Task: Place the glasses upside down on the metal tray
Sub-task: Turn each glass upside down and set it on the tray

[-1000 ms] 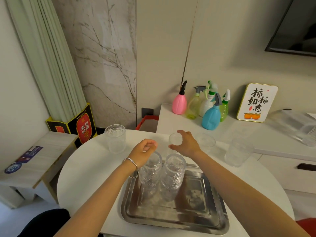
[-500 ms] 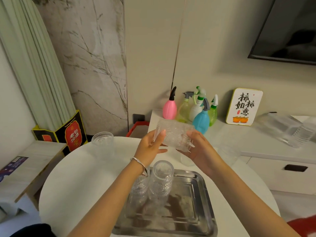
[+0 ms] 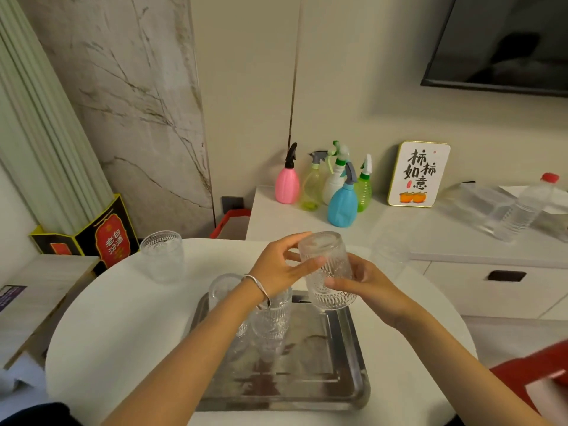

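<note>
A ribbed clear glass (image 3: 329, 269) is held upside down, base up, just above the far right corner of the metal tray (image 3: 335, 379). My left hand (image 3: 276, 269) grips its upper part and my right hand (image 3: 365, 284) wraps its lower side. Two more ribbed glasses stand upside down on the tray's far left: one (image 3: 272, 318) beneath my left wrist, the other (image 3: 222, 290) partly hidden by my forearm. An upright glass (image 3: 162, 256) stands on the round white table (image 3: 116, 333) at the far left. Another clear glass (image 3: 390, 256) stands at the far right.
Behind the table a white cabinet (image 3: 461, 272) carries several coloured spray bottles (image 3: 342, 204), a small sign (image 3: 418, 175), a clear plastic box (image 3: 473, 207) and a water bottle (image 3: 522, 210). A low wooden bench (image 3: 40, 290) stands to the left. A red object (image 3: 534, 382) lies at the right edge.
My right hand picked a glass off the table. Both hands turned it from lying sideways to base up and lowered it toward the tray's far right corner.
</note>
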The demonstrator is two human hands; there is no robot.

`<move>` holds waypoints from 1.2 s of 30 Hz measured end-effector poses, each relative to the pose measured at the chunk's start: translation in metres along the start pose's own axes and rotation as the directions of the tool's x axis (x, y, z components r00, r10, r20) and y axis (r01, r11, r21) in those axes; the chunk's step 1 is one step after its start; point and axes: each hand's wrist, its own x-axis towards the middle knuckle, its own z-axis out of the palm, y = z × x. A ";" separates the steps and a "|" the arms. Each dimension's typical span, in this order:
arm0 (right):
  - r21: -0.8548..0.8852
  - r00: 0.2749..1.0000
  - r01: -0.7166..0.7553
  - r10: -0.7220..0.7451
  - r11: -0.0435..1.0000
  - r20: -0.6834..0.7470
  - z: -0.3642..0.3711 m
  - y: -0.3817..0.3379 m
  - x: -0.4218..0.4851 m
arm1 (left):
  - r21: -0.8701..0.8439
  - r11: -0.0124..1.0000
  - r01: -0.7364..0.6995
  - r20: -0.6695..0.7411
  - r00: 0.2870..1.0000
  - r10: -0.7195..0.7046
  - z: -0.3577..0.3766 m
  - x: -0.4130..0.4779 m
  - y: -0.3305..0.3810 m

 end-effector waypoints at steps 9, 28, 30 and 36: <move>-0.039 0.974 0.021 -0.030 0.999 -0.225 0.009 0.055 -0.004 | 0.678 0.732 0.061 0.117 0.975 -0.189 -0.045 -0.029 -0.047; -0.199 0.977 0.032 -0.073 0.979 -0.199 0.041 0.099 0.006 | 0.803 0.595 0.022 0.144 0.963 -0.229 -0.039 -0.033 -0.057; -0.201 0.980 0.030 -0.069 0.979 -0.188 0.043 0.099 0.006 | 0.807 0.591 0.024 0.141 0.963 -0.231 -0.038 -0.033 -0.058; -0.185 0.985 0.020 -0.051 0.983 -0.164 0.045 0.098 0.007 | 0.799 0.600 0.027 0.142 0.962 -0.233 -0.038 -0.033 -0.057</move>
